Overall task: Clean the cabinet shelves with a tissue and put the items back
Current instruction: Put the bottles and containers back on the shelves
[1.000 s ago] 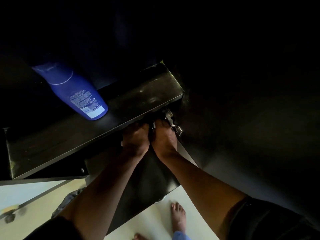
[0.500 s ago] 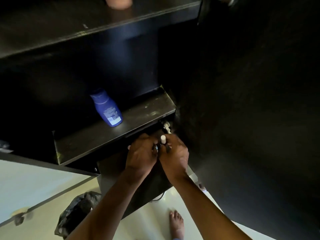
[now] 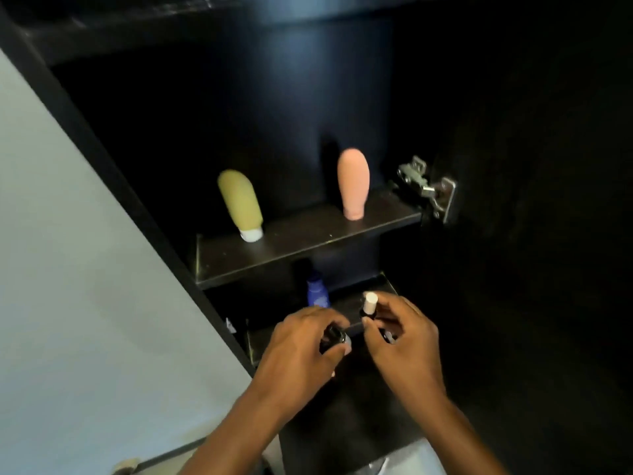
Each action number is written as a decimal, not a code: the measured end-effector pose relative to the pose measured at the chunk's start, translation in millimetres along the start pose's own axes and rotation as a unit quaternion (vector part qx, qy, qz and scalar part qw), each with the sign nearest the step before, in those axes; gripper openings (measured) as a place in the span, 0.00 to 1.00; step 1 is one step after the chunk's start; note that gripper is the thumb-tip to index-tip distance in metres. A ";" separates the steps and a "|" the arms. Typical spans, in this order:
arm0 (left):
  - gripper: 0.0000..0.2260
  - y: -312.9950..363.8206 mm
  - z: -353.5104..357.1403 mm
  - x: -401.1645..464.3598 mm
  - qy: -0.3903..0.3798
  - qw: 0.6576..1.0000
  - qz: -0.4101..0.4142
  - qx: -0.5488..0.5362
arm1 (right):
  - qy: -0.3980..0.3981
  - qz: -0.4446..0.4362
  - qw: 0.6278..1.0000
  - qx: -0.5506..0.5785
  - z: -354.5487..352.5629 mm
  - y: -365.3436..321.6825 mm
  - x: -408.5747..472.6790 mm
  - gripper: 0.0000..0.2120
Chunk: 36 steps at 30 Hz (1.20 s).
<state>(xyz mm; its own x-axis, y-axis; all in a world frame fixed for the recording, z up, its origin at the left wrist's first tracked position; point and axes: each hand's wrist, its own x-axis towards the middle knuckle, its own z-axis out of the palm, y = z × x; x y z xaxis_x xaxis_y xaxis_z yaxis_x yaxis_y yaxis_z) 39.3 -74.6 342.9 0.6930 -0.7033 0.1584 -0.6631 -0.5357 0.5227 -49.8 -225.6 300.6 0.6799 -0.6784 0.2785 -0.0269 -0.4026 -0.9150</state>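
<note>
Mostly dark cabinet (image 3: 496,97), door open, hinge (image 3: 426,188) at right, pale wall (image 3: 68,269) at left. Upper shelf (image 3: 291,245) carries a yellow tube (image 3: 239,204) at left and a pink tube (image 3: 353,183) at right, both upright on their caps, well apart. Lower shelf (image 3: 359,296) has a blue bottle (image 3: 318,293) standing toward the back, partly hidden by the shelf above.

Both hands are close together in front of the lower shelf. Left hand (image 3: 301,351) is closed around a small dark bottle (image 3: 334,337). Right hand (image 3: 400,341) pinches a small white-capped bottle (image 3: 369,305), cap up, and seems to hold another dark item lower in the palm; too dim to tell.

No tissue in view. Looks like the put-back stage, small items going onto the lower shelf.

Risks:
- Right hand may be carrying two items, so one could slip on release.
- Hands are nearly touching, so bottles could knock together.
- Blue bottle sits just behind, so a reach inward could tip it.
- Low light makes the shelf edge hard to judge, so a bottle set too near the front could fall.
</note>
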 end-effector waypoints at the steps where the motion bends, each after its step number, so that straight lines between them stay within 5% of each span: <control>1: 0.14 3.3 -14.4 -1.0 0.003 1.000 0.003 0.010 | -0.005 -0.018 1.000 0.007 -2.1 -13.6 3.1 0.19; 8: 0.20 47.0 -122.9 9.0 0.073 0.994 0.056 0.055 | -0.040 -0.092 0.988 0.115 -21.9 -117.1 36.1 0.20; 20: 0.11 150.3 -322.5 60.3 0.179 0.976 0.104 0.064 | 0.083 -0.270 0.945 0.166 -66.6 -281.9 152.1 0.12; 36: 0.15 118.7 -372.5 142.3 0.146 0.969 -0.047 0.193 | 0.092 -0.200 0.975 -0.011 -44.8 -312.0 225.7 0.13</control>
<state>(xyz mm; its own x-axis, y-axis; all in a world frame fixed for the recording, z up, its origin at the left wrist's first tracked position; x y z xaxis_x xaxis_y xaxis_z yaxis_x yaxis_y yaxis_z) 164.5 -64.2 739.5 0.7691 -0.5103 0.3849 -0.6098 -0.7663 0.2025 79.2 -280.7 662.1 0.4962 -0.5629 0.6610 0.1962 -0.6690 -0.7169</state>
